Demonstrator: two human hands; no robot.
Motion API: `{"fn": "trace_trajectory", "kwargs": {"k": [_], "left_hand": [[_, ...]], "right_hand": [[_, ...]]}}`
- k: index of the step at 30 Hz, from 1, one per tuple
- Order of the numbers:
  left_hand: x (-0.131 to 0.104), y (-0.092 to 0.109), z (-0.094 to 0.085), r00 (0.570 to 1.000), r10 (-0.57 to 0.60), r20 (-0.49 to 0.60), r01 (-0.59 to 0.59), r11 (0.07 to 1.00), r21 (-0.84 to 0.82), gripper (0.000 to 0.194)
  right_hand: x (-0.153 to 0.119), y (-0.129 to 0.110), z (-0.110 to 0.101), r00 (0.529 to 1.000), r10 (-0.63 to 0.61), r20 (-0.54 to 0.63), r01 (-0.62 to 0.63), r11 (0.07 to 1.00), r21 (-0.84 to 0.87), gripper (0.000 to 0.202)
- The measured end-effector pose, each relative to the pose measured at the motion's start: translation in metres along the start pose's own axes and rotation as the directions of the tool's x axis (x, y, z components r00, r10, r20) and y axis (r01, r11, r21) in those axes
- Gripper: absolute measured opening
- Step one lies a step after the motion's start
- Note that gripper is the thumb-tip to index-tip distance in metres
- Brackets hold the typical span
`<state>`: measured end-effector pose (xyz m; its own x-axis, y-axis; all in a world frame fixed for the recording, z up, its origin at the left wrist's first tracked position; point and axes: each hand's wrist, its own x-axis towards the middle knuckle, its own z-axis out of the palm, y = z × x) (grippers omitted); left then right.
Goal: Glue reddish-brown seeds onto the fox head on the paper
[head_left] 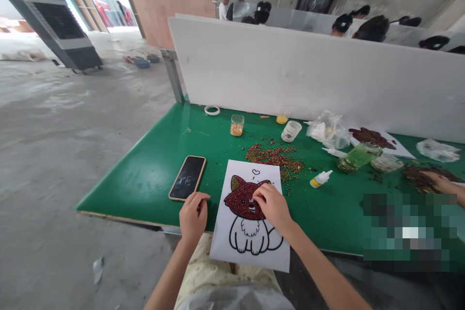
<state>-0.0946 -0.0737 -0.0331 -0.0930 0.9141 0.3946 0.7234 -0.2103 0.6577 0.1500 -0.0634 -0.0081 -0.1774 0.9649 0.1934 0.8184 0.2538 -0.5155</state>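
Note:
A white sheet (221, 237) with a line drawing of a fox-like animal lies partly over the table's front edge. Its head (241, 196) is covered with dark red beans, and the ears carry green ones; the body is bare outline. My right hand (273, 206) rests over the right side of the head, fingertips pinched together near the face; anything between them is too small to make out. Left of the sheet, my left hand (194, 214) is curled closed at the table edge, its contents hidden. Loose red and green beans (271, 155) are scattered just beyond the sheet.
A phone (188, 178) lies left of the sheet. A glue bottle (321, 179), a cup of yellow kernels (237, 126), a clear cup (291, 131) and a green jar (358, 157) stand or lie around. A co-worker's hand (438, 181) touches a dark pile at right. A white partition (290, 68) borders the back.

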Motion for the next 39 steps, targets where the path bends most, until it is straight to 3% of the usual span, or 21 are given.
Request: {"fn": "trace_trajectory", "kwargs": {"k": [14,39], "left_hand": [[0.0013,0.0024,-0.0001,1.000,-0.002,0.001,0.002,1.000,0.010,0.022],[0.0002,0.0011,-0.0002,1.000,-0.020,0.020,0.020,1.000,0.000,0.022]], "right_hand": [[0.0020,-0.0031,0.0038,1.000,-0.001,0.006,0.001,1.000,-0.001,0.009],[0.0083,-0.0027,0.0048,0.996,0.036,0.079,-0.039,0.999,0.036,0.013]]}}
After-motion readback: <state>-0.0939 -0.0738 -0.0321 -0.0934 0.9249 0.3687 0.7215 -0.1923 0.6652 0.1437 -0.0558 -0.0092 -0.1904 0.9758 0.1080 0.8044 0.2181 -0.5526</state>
